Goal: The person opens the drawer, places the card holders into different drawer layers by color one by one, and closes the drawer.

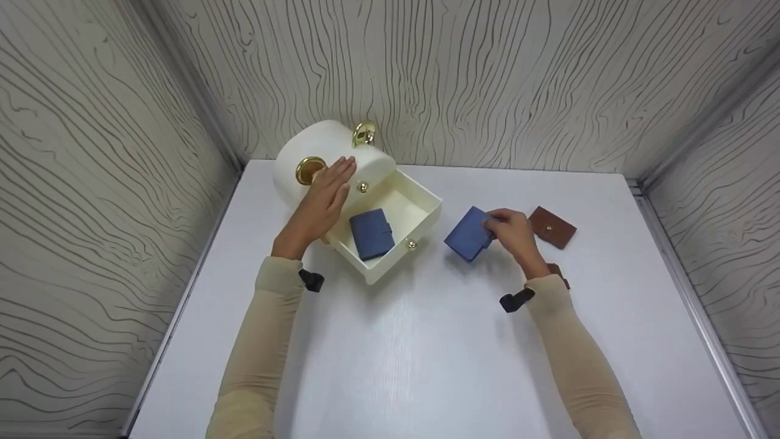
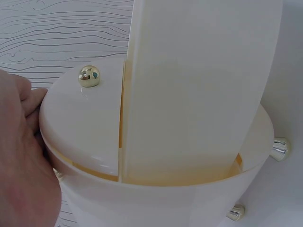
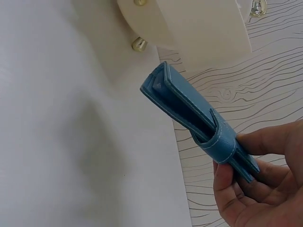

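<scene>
My right hand (image 1: 515, 235) pinches a blue wallet (image 1: 467, 235) by its strap side, holding it above the table. The right wrist view shows the folded wallet (image 3: 189, 106) edge-on, its strap looped over the opening, with thumb and fingers at one end. My left hand (image 1: 323, 204) lies with straight fingers against a cream cabinet (image 1: 329, 135); in the left wrist view it is at the rounded side. From the cabinet a drawer (image 1: 402, 204) is pulled out, and a second, darker blue wallet (image 1: 372, 234) lies inside it.
A brown wallet (image 1: 553, 227) with a snap lies right of my right hand. Another brown item (image 1: 559, 275) is mostly hidden by my right wrist. Gold knobs (image 1: 411, 244) stick out from the drawer and cabinet. Wood-patterned walls (image 1: 463, 79) enclose the white table (image 1: 390, 366).
</scene>
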`<act>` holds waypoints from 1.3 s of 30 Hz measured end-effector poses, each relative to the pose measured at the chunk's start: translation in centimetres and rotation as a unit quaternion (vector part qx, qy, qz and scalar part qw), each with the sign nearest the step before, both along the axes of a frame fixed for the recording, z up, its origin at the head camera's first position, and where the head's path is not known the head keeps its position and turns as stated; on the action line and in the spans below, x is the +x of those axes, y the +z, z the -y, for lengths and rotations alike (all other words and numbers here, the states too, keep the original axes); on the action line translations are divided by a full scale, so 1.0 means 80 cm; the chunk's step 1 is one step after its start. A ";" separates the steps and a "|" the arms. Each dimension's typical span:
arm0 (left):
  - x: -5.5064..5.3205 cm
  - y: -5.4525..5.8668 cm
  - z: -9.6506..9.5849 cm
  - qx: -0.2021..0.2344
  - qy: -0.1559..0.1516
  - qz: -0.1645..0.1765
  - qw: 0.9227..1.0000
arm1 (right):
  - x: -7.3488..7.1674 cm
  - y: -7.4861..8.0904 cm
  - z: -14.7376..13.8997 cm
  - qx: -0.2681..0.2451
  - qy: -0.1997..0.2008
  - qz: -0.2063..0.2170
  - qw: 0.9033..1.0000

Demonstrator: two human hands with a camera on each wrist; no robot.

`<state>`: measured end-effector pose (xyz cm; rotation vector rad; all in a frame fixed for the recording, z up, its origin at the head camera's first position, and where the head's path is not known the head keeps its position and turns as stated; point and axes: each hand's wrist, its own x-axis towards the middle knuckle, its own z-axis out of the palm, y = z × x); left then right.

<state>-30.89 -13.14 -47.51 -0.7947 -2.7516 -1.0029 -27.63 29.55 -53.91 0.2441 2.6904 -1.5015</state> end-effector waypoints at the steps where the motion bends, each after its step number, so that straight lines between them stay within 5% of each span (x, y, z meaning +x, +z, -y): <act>1: 0.001 0.000 0.000 0.000 0.000 0.001 1.000 | 0.001 0.002 0.000 0.000 0.000 0.000 1.000; 39: 0.001 0.002 0.001 0.005 -0.001 -0.002 1.000 | -0.002 0.066 0.017 0.006 0.003 -0.064 0.998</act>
